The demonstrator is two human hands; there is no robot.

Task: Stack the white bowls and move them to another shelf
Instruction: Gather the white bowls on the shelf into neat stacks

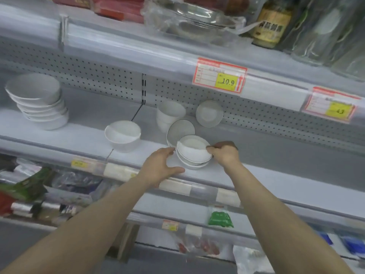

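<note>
My right hand (223, 153) pinched the rim of the top bowl (192, 149) on a short stack (194, 165) mid-frame on the shelf (276, 155). My left hand (163, 165) lay spread just beside it. I judged the stacking half done; next I would need to seat this bowl squarely.

Yellow-and-red price tag (220, 76) reading 10.9, brown jar (270, 24) above, wrapped metal trays (189, 16), green packet (220, 219) below

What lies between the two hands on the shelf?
Head view: a short stack of white bowls between left hand and right hand, which pinches the top rim.
</note>
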